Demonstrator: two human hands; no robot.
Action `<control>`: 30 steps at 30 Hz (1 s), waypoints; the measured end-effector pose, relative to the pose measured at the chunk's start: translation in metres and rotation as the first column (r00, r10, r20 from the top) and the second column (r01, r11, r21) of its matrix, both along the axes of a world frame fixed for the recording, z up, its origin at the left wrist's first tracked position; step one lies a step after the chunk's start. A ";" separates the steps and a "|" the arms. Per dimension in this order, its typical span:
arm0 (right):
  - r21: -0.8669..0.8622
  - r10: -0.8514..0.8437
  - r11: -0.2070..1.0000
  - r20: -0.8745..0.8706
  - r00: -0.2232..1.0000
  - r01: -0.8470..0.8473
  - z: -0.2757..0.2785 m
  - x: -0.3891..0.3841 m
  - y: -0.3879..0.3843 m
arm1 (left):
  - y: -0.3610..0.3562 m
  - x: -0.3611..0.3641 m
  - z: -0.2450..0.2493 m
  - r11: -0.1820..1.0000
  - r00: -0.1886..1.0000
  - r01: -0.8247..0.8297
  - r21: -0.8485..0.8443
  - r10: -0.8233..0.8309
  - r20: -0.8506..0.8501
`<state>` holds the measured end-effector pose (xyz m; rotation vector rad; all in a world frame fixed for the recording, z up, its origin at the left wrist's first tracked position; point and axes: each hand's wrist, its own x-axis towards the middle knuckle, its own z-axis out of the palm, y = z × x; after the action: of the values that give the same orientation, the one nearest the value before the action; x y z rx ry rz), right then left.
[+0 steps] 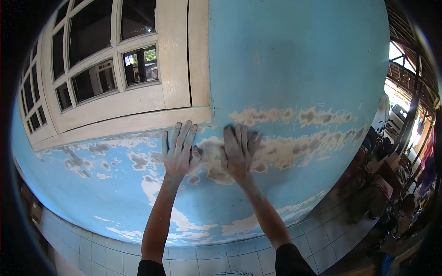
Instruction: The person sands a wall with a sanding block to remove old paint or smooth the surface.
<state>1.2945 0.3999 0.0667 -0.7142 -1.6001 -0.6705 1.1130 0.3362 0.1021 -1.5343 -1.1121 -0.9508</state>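
My left hand (178, 154) lies against the blue wall (294, 55) just under the window frame's lower edge, its fingers stretched out and apart. To its right, my right hand (238, 154) is also on the wall, with dusty fingers extended and slightly spread. A dark spot shows beside the left thumb; whether it is shadow or a thing is unclear. I see nothing held in either hand. Around both hands the paint is worn into white and grey patches (281, 152).
A cream window frame (106, 117) with glass panes fills the upper left. Pale floor tiles (212, 252) run along the wall's foot. At the right stand cluttered objects, a dark post (412, 110) and a vehicle (397, 117) outside.
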 end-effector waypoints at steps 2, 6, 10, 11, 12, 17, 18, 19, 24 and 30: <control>0.043 -0.025 0.999 -0.074 0.997 0.028 0.059 0.003 0.000 | 0.001 0.000 -0.001 1.000 1.000 -0.001 0.001 0.001 0.003; 0.023 0.037 0.999 -0.023 0.999 -0.036 0.076 0.004 -0.012 | 0.001 0.000 -0.002 1.000 1.000 -0.009 0.006 0.008 0.012; 0.024 0.172 0.984 0.110 0.979 -0.176 -0.011 -0.001 -0.008 | 0.001 0.002 -0.002 1.000 1.000 -0.018 -0.002 0.018 0.020; 0.025 0.107 0.994 0.089 0.990 -0.109 -0.004 0.000 -0.007 | 0.001 0.001 -0.003 1.000 1.000 -0.010 0.001 0.010 0.020; 0.022 0.040 0.999 0.061 0.997 -0.042 0.003 0.000 -0.004 | 0.001 0.000 -0.002 1.000 1.000 -0.001 0.003 0.001 0.014; 0.048 0.083 0.996 -0.150 0.985 -0.076 0.072 -0.002 -0.010 | 0.001 0.001 -0.002 1.000 1.000 0.015 0.007 -0.015 0.020; 0.024 0.094 0.996 -0.139 0.986 -0.091 0.059 -0.007 -0.013 | 0.001 0.000 -0.001 1.000 1.000 0.022 0.021 -0.022 0.017; 0.014 0.092 0.996 -0.141 0.986 -0.091 0.030 -0.011 -0.012 | -0.001 -0.001 0.000 1.000 1.000 0.022 0.011 -0.022 0.017; 0.164 0.087 0.982 0.042 0.995 -0.092 0.029 -0.004 0.000 | -0.001 0.001 -0.001 1.000 1.000 0.003 -0.001 -0.003 0.015; 0.014 0.007 1.000 -0.050 0.999 -0.007 0.039 -0.017 -0.018 | 0.000 0.000 -0.002 1.000 1.000 -0.011 0.004 0.011 0.020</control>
<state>1.2779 0.3821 0.1061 -0.7102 -1.5498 -0.6530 1.1130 0.3357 0.1000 -1.5169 -1.1301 -0.9622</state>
